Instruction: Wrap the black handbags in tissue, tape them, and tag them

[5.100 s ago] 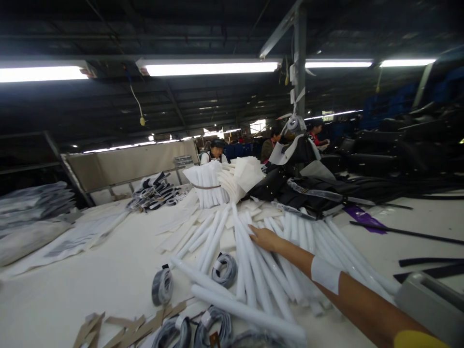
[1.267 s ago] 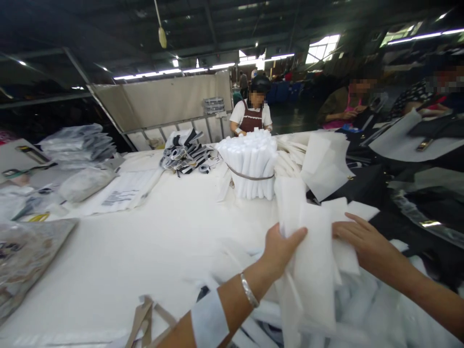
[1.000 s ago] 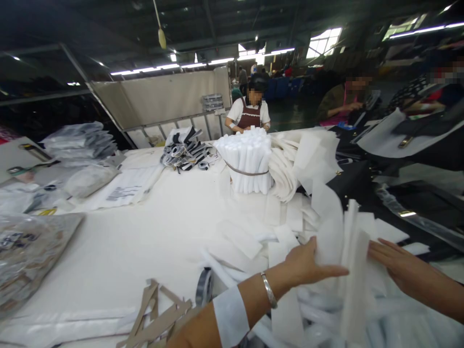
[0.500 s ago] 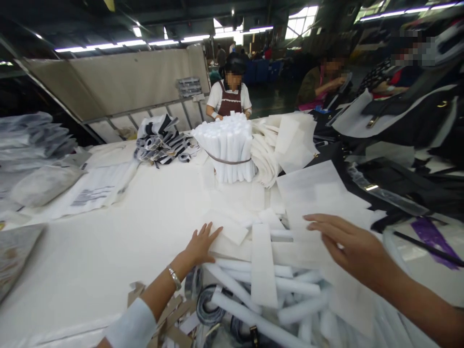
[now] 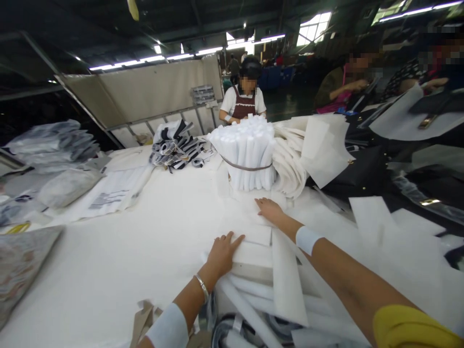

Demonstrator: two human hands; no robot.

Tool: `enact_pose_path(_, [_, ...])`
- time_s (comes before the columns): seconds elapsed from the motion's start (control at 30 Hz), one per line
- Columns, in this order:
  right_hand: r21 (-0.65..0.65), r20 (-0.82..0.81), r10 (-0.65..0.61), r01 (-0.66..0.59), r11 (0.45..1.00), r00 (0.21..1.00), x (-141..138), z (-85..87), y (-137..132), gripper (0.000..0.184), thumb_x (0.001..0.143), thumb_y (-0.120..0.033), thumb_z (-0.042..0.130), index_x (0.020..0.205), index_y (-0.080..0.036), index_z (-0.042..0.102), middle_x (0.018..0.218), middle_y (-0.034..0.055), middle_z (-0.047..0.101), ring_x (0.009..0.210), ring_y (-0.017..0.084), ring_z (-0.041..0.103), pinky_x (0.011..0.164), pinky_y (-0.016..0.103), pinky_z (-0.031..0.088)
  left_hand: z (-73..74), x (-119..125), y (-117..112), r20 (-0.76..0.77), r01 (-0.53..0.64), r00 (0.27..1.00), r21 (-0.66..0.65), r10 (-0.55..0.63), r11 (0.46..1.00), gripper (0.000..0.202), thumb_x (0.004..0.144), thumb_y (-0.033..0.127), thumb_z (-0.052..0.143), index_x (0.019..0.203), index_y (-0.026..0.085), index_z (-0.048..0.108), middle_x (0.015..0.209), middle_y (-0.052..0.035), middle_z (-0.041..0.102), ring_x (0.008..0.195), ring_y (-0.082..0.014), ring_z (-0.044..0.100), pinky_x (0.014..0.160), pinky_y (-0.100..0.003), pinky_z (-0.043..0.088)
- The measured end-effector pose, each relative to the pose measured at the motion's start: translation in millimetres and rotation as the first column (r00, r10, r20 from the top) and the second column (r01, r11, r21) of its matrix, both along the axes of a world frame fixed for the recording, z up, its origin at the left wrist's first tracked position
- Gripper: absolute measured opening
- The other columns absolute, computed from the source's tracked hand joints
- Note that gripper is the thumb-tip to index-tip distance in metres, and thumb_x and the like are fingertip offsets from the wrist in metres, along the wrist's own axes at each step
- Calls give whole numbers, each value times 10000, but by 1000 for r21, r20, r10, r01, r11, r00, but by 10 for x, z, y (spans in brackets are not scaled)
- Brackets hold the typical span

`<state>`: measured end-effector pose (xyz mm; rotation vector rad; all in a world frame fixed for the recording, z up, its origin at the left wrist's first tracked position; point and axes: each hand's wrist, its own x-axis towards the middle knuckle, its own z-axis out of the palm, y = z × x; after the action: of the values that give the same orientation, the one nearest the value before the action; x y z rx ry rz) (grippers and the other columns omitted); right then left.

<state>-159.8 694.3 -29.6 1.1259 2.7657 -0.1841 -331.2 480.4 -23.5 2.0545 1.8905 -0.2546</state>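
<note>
My left hand, with a silver bangle at its wrist, lies open with fingers spread on flat white foam pieces at the near edge of the table. Farther forward, my right hand reaches over the white table surface with its fingers stretched out, just short of a standing bundle of white foam rods tied with a dark band. Under my right forearm a long white strip hangs down over loose white foam tubes below the edge.
Curved white strips lean beside the bundle. Black and grey rolled straps lie at the back left, plastic-wrapped stacks at far left. White sheets and black bag parts fill the right. A co-worker stands opposite.
My right hand has moved forward and left across the table. White sheets that lay in the middle right are now farther right, baring table. My left hand stays spread on the foam pieces.
</note>
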Motion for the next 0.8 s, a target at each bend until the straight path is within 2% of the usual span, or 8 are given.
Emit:
enact_pose_path(0.1, [-9,58,15,-15,1000,998,-17,-56,79,327,965,-343,598,1242,-169,583,1225,94,609,1028,217,632,874,424,552,-44,41,39,4,-14,1000,48,13,999,903,751,125,581,1551,302,201,1469,-128,425,1282,-308,481,1153,-508,255])
enact_pose_path(0.17, [-6,83,28,-28,1000,996,-22,-40,96,325,963,-347,600,1231,-163,588,1216,94,612,1021,216,633,869,421,553,-75,55,85,11,-18,1000,53,18,998,861,741,127,573,1529,282,262,1485,-124,420,1333,-302,436,1175,-508,210])
enact_pose_path(0.3, [33,90,25,-28,999,996,-52,93,116,315,963,-348,601,1218,-164,594,1215,93,613,1020,214,632,867,418,553,-138,65,175,13,-14,1000,31,14,999,836,678,124,605,1466,242,353,1639,-110,168,1503,-322,135,1162,-525,232])
enact_pose_path(0.33, [52,83,15,-19,998,996,-59,141,125,310,964,-347,598,1215,-165,596,1211,91,615,1018,213,633,868,418,553,-147,63,192,14,-12,1000,24,12,1000,839,670,129,611,1463,231,354,1647,-112,141,1509,-324,105,1158,-530,240])
enact_pose_path(0.5, [155,6,-33,32,987,999,-42,406,189,332,969,-352,587,1248,-171,578,1238,95,601,1060,229,618,899,445,537,-111,55,273,33,-9,999,39,8,999,847,701,154,596,1491,225,300,1599,-124,273,1452,-298,277,1137,-465,301])
enact_pose_path(0.63, [131,-10,57,-56,990,998,1,584,188,308,972,-357,580,1211,-163,592,1189,85,620,1026,217,625,890,437,533,-76,89,387,27,-41,999,63,39,997,883,716,142,603,1518,240,249,1549,-144,337,1348,-305,417,1080,-458,370])
enact_pose_path(0.7, [86,-2,142,-141,986,990,34,659,129,247,960,-330,592,1134,-157,622,1116,72,647,992,209,632,876,409,524,-89,114,460,18,-51,999,63,50,997,854,710,146,641,1493,212,307,1556,-168,314,1391,-331,357,1091,-484,355])
enact_pose_path(0.8, [40,-21,255,-254,966,967,115,769,-54,155,947,-224,550,1056,-167,643,1029,75,677,972,210,634,851,338,490,-130,137,560,6,-55,998,52,55,997,782,769,224,691,1472,177,351,1602,-177,217,1480,-377,157,1137,-564,271])
